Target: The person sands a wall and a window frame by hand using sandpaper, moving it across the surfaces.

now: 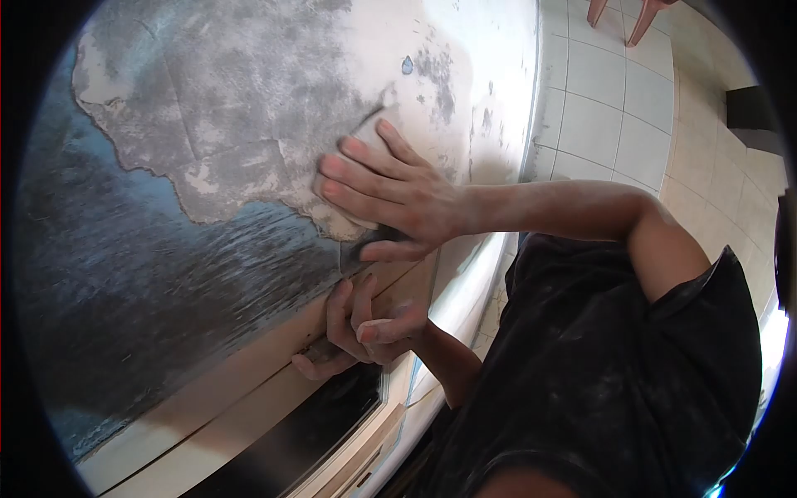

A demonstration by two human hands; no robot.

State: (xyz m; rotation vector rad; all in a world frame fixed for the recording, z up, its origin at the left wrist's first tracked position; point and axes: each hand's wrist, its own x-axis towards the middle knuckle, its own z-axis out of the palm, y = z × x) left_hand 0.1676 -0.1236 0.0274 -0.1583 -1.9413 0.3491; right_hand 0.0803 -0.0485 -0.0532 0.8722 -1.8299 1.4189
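Note:
My right hand [394, 187] lies nearly flat, fingers stretched, over a pale flat pad that looks like a sanding block [366, 129]. It presses the block against a wall [241, 91] covered in patchy grey and white filler. Most of the block is hidden beneath the palm and fingers. Lower in the view, my left hand [365, 328] rests with bent, spread fingers against a cream-coloured frame [241, 402]. I see nothing held in it. White dust coats both hands and the right forearm.
Bare dark, bluish wall [183, 257] borders the ragged filler edge. A dark opening [299, 444] lies inside the frame. Light floor tiles [606, 100] run along the wall's base, with reddish chair legs [639, 25] at the top. My black shirt [606, 357] fills the lower right.

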